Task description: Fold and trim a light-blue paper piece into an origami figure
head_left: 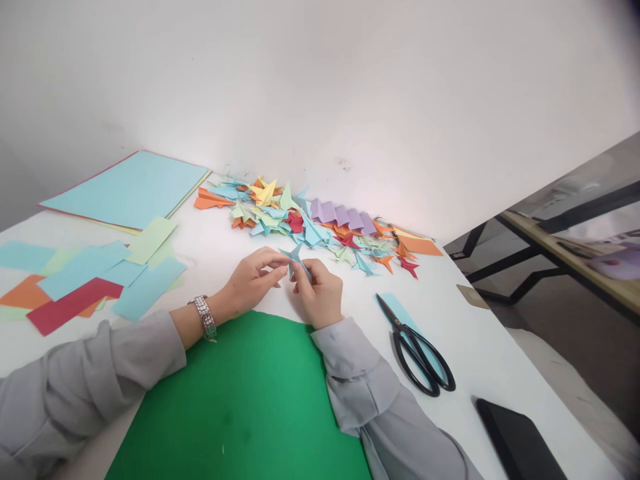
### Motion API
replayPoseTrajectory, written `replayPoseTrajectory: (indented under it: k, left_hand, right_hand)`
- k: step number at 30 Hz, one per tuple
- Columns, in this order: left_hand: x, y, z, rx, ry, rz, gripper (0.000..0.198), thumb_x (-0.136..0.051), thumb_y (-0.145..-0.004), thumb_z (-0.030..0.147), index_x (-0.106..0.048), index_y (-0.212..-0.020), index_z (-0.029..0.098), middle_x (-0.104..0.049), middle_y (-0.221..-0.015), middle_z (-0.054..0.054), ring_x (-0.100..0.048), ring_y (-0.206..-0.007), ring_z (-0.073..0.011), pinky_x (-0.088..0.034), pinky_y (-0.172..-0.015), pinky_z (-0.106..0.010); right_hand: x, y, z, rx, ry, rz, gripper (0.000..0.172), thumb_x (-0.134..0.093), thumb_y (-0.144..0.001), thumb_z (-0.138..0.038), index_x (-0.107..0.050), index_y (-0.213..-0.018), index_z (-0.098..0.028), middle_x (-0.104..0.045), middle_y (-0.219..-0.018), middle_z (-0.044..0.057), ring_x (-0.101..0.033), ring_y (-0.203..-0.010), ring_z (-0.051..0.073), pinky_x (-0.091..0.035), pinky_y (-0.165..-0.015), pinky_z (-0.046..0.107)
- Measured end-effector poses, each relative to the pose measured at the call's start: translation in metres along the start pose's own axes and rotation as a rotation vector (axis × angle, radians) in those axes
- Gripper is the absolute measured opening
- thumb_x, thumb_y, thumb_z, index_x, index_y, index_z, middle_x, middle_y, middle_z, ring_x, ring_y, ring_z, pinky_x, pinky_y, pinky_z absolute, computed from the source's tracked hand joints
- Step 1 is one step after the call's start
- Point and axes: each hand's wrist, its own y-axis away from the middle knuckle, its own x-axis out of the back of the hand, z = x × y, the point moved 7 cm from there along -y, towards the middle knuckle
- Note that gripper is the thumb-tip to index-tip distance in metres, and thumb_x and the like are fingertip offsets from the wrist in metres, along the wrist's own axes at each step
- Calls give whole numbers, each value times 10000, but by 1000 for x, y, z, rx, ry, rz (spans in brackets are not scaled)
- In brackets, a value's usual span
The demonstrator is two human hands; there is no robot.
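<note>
Right hand (320, 293) pinching folded blue paper (295, 254), left hand (256, 279) alongside

Could slide right from the right hand (320, 293) over bare white tabletop (361, 308) before bumping the black scissors (400, 327). Straight ahead, pretty much blocked by the folded-paper pile (314, 230) (and then the wall (350, 100), lol). Going left, would hit loose paper strips (93, 272), but could squeeze up between those and the pile.

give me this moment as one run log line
left hand: at blue folded paper; right hand: pinching it; beyond: folded paper pile; right: scissors over blue strip
</note>
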Motion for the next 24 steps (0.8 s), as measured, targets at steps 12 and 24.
replayPoseTrajectory:
  k: [12,24]
  left_hand:
    - [6,-2,-13,101,-45,41,329,-734,-634,361,-608,-849,146,-629,-833,-46,-604,-774,-165,-497,-654,-275]
    - [10,-5,-12,165,155,85,186,-708,-644,276,-614,-719,135,-586,-655,23,-549,-585,-92,-491,-573,-241]
  right_hand:
    - [-17,10,-25,227,269,-251,169,-526,-800,-359,-519,-857,-201,-597,-641,22,-562,-556,164,-366,-517,255]
    - [-3,6,-11,38,-93,-77,207,-606,-775,-383,-467,-806,-232,-517,-527,-57,-469,-432,114,-381,-480,251]
